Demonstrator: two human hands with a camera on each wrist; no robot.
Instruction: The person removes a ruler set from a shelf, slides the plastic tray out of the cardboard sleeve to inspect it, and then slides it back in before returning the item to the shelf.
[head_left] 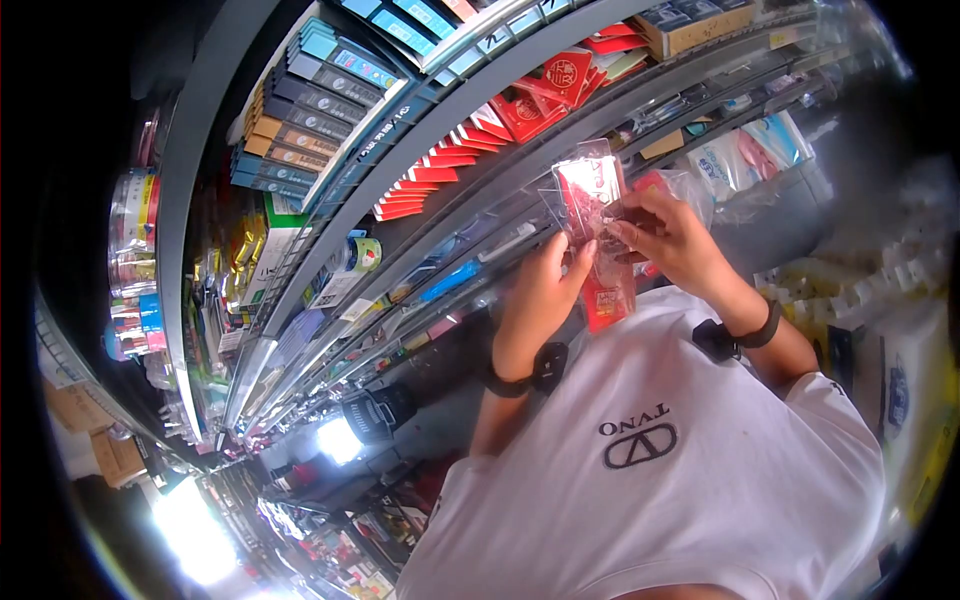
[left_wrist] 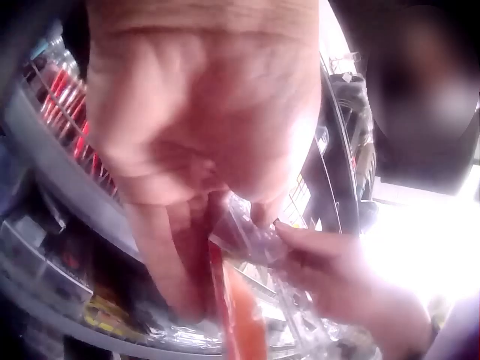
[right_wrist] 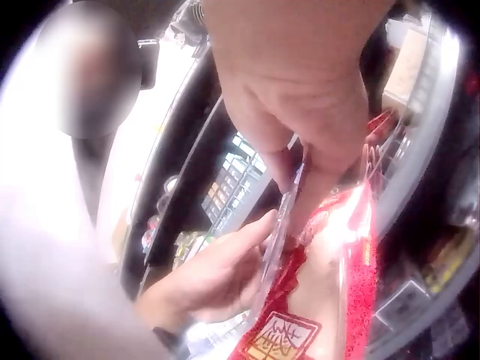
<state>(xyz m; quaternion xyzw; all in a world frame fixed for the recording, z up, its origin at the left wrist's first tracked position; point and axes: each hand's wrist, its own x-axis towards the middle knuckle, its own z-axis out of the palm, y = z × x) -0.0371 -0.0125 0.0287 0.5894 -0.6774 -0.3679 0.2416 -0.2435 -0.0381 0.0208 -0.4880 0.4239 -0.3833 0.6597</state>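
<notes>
A glossy red packet (head_left: 608,305) in a clear plastic sleeve (left_wrist: 247,236) is held upright in front of the white shirt. My left hand (head_left: 545,300) grips it from one side, thumb along its near face and fingers behind. From the other side my right hand (head_left: 675,240) pinches the clear plastic between thumb and fingers, close to the left thumb. In the right wrist view, printed characters in a square frame show low on the packet (right_wrist: 281,337), and light glares off its upper part. Some of the left fingers are hidden behind it in the head view.
Red envelopes (head_left: 430,180) stand in a row on the wire-edged shelf just beyond the hands. Boxed goods (head_left: 320,110) fill the shelf above at left. Bagged items (head_left: 740,155) hang or lie at the right, near the right hand. A dark chair (head_left: 375,415) stands farther down the aisle.
</notes>
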